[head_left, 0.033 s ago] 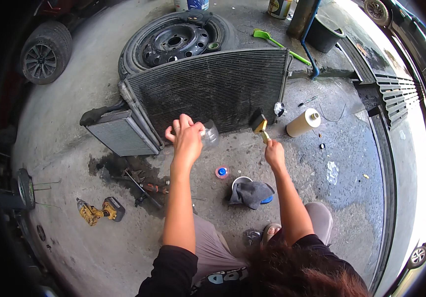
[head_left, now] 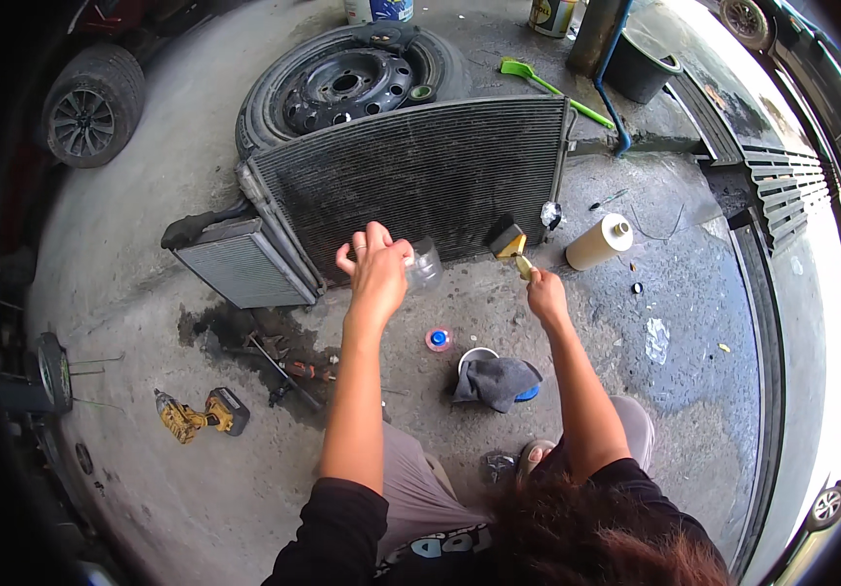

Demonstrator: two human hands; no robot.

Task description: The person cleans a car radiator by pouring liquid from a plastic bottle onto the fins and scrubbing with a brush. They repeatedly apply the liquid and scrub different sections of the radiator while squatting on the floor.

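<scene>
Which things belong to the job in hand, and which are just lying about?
Apparently in use:
flat brush, in the right hand
clear container, in the left hand
black finned panel facing both hands

Apparently lying about:
yellow drill
wheel behind the panel
green tool

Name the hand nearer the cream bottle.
Right. The right hand, gripping the brush, is just left of the cream bottle; the left hand is farther left, by the radiator.

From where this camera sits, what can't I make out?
In the head view:
Inside the white bowl: mostly under the gray cloth.
How the left hand grips the clear bottle: hidden by the hand's back.
Near side of the tire: behind the radiator.
Top of the blue container: upper edge.
</scene>
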